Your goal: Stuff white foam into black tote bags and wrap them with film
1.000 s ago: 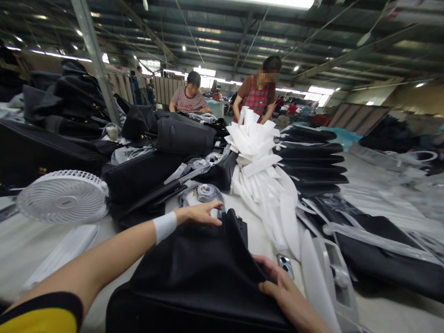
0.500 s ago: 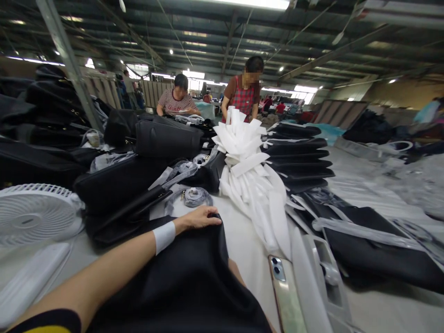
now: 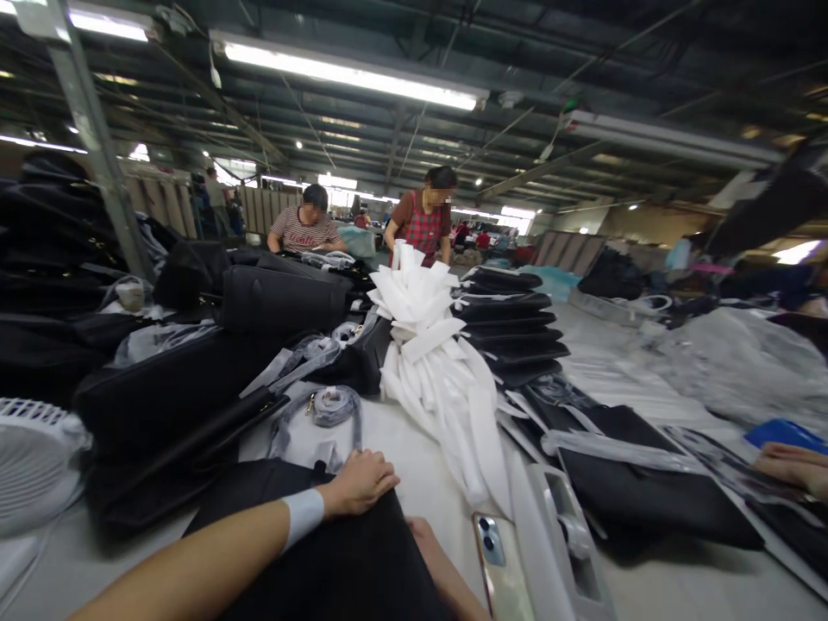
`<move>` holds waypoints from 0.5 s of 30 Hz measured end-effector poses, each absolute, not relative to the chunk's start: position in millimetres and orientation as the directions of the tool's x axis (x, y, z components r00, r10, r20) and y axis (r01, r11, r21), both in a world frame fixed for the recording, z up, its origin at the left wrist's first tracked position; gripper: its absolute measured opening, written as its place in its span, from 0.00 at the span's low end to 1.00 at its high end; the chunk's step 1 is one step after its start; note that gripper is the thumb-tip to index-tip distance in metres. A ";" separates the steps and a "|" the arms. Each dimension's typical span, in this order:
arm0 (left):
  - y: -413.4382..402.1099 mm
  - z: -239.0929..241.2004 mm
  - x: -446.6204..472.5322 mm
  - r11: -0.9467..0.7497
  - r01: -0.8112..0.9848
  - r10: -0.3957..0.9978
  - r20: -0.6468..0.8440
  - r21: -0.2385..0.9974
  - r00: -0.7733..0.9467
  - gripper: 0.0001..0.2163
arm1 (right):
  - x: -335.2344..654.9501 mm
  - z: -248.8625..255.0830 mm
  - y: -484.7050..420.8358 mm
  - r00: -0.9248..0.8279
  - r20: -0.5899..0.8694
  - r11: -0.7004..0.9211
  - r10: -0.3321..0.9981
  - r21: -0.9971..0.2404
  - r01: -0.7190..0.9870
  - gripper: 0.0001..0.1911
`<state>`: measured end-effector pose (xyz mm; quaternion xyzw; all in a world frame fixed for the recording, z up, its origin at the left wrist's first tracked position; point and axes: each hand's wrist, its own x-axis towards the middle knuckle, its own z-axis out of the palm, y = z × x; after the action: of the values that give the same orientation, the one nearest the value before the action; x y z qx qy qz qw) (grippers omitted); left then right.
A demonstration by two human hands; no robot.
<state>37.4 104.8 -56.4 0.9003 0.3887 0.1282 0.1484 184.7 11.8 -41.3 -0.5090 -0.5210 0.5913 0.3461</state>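
Observation:
A black leather-like bag (image 3: 323, 561) lies in front of me at the bottom of the view. My left hand (image 3: 362, 483), with a pale band round its wrist, has its fingers curled over the bag's far right corner. Beside the bag's right edge is my right hand (image 3: 425, 542); the edge partly covers it and its fingers are hidden. Beyond the bag lies a coiled strap (image 3: 333, 405) in clear wrap with a metal clasp. A phone (image 3: 501, 561) lies just right of my right hand.
White foam-like strips (image 3: 440, 371) are heaped mid-table. Black bags stand at left (image 3: 174, 388) and are stacked at right (image 3: 511, 328). A white fan (image 3: 39, 466) is at far left. Another person's hand (image 3: 793, 466) is at right. Two people work across the table.
My view has tilted up and turned right. The black bag now looks flatter and smoother, and more of my right hand shows. Another person's hand has come into view at right.

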 end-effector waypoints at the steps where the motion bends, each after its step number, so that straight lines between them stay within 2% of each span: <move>1: 104.0 -59.0 39.5 -0.644 0.676 0.751 0.128 0.357 0.648 0.17 | 187.5 -38.4 8.3 -0.234 -0.274 -0.261 0.933 -0.962 0.087 0.25; 3: 102.2 -63.7 43.6 -0.625 0.694 0.771 0.147 0.356 0.619 0.16 | 188.9 -35.1 4.0 -0.238 -0.345 -0.362 0.908 -0.932 -0.031 0.26; 5: 101.2 -65.0 45.8 -0.613 0.695 0.781 0.158 0.376 0.604 0.14 | 186.4 -34.9 6.1 -0.225 -0.431 -0.461 0.874 -0.881 -0.105 0.22; 7: 102.8 -59.1 40.8 -0.605 0.685 0.787 0.170 0.407 0.593 0.12 | 183.6 -37.1 12.9 -0.178 -0.494 -0.513 0.851 -0.855 -0.079 0.14; 9: 106.3 -44.6 21.4 -0.579 0.688 0.807 0.192 0.436 0.558 0.16 | 183.0 -40.0 20.2 -0.122 -0.527 -0.535 0.841 -0.844 -0.036 0.10; 11: 107.6 -24.7 -17.2 -0.532 0.712 0.844 0.225 0.459 0.486 0.19 | 184.7 -42.2 24.9 -0.116 -0.539 -0.545 0.834 -0.838 -0.018 0.12; 13: 100.9 -6.8 -71.8 -0.471 0.741 0.882 0.259 0.479 0.393 0.18 | 186.7 -42.8 27.7 -0.128 -0.550 -0.554 0.825 -0.833 0.008 0.16; 15: 83.0 1.3 -130.2 -0.360 0.779 0.929 0.273 0.513 0.250 0.20 | 186.4 -42.1 31.2 -0.128 -0.554 -0.554 0.823 -0.832 0.043 0.18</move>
<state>-130.2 83.0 1.3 0.7784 0.5487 0.2723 0.1377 186.4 31.2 -42.1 -0.5897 -0.3671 0.6551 0.2973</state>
